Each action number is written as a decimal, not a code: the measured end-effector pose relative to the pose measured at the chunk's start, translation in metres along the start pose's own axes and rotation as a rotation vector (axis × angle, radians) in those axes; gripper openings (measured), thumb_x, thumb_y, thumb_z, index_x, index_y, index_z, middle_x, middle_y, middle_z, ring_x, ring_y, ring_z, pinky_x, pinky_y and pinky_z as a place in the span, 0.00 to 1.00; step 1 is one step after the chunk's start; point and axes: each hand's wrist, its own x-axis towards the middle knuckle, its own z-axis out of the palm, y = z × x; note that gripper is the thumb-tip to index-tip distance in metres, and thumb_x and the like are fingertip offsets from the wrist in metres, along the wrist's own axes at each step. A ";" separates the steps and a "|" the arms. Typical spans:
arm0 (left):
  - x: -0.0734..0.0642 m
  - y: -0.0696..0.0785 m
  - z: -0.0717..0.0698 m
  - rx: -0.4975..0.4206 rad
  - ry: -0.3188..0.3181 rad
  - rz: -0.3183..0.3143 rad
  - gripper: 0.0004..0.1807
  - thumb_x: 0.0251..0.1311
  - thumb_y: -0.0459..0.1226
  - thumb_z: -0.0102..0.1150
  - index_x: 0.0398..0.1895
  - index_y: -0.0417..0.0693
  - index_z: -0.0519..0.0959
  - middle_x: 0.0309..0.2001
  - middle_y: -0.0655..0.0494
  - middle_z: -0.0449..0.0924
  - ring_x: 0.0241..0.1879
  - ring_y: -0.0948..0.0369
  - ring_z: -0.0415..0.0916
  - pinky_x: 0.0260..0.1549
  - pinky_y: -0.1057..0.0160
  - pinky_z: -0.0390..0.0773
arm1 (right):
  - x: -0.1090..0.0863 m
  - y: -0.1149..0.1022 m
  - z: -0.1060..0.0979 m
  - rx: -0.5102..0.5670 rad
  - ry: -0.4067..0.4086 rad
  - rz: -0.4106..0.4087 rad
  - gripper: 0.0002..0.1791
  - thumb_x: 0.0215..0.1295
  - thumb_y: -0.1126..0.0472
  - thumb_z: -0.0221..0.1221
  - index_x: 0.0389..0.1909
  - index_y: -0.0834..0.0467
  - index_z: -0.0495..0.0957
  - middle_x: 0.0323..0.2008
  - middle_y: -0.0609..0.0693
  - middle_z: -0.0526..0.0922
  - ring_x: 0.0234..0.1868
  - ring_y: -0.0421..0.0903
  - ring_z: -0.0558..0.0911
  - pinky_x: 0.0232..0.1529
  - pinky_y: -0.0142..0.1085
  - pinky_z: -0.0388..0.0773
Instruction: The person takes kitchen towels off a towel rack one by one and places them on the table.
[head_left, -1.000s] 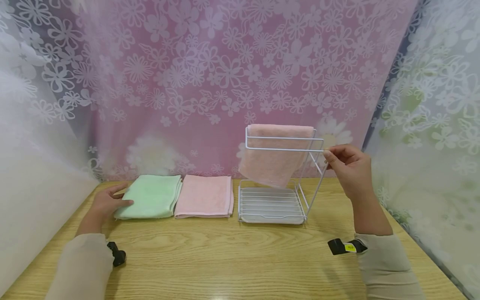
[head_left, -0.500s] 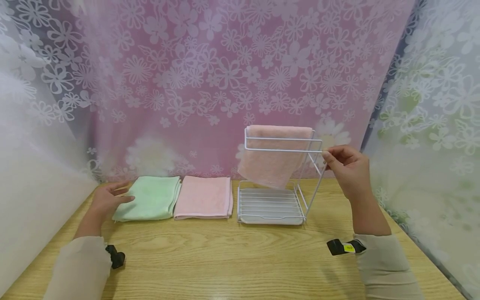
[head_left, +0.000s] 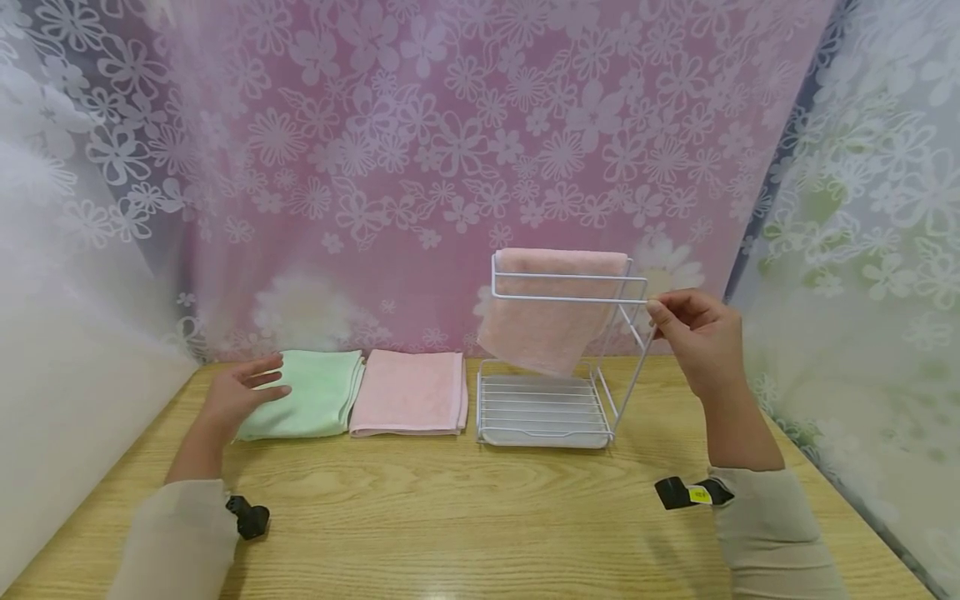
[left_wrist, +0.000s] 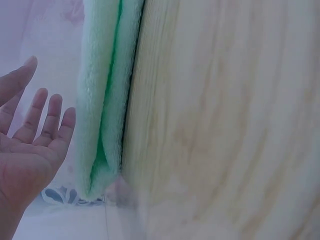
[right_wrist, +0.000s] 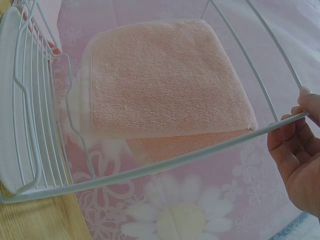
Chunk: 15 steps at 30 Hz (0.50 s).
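Observation:
My left hand [head_left: 234, 398] hovers over the left part of a folded green towel [head_left: 318, 396], its fingers spread and relaxed. In the left wrist view that hand [left_wrist: 30, 155] stands apart from the towel's folded edge [left_wrist: 107, 100]. My right hand [head_left: 701, 337] pinches the upper right corner of a white wire rack [head_left: 570, 297] between thumb and fingers. Over the rack's rear bar hangs a pink towel [head_left: 551, 329], seen close up in the right wrist view as a folded terry cloth [right_wrist: 165, 80].
A second pink towel [head_left: 408, 392] lies folded between the green towel and the rack. A white tray [head_left: 543, 438] sits under the rack's lower wires. All of it stands on a wooden table [head_left: 420, 517], with a flowered pink curtain [head_left: 420, 167] behind.
My left hand has lifted off the green towel's left edge and moved right, over it. The right hand keeps its hold on the rack, and the towels stay in place.

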 end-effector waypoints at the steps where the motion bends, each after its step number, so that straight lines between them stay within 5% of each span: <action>1: 0.000 0.001 0.002 -0.005 -0.002 0.000 0.40 0.59 0.45 0.68 0.72 0.40 0.63 0.69 0.34 0.61 0.67 0.42 0.62 0.43 0.77 0.75 | 0.000 0.000 0.000 0.001 0.000 0.000 0.08 0.63 0.72 0.62 0.35 0.76 0.79 0.25 0.50 0.83 0.23 0.43 0.80 0.27 0.27 0.80; 9: 0.001 0.008 0.013 -0.031 -0.023 0.031 0.39 0.59 0.44 0.68 0.71 0.41 0.64 0.69 0.37 0.62 0.66 0.45 0.63 0.45 0.76 0.74 | -0.001 0.000 0.000 0.000 0.004 0.003 0.07 0.63 0.72 0.62 0.36 0.76 0.79 0.26 0.49 0.83 0.24 0.42 0.80 0.28 0.27 0.80; 15: 0.001 0.015 0.020 -0.080 -0.038 0.070 0.38 0.59 0.40 0.68 0.71 0.41 0.65 0.68 0.44 0.65 0.59 0.66 0.71 0.45 0.74 0.76 | -0.001 0.000 0.000 0.006 0.003 0.008 0.07 0.63 0.72 0.62 0.36 0.76 0.79 0.26 0.47 0.83 0.24 0.40 0.80 0.28 0.27 0.80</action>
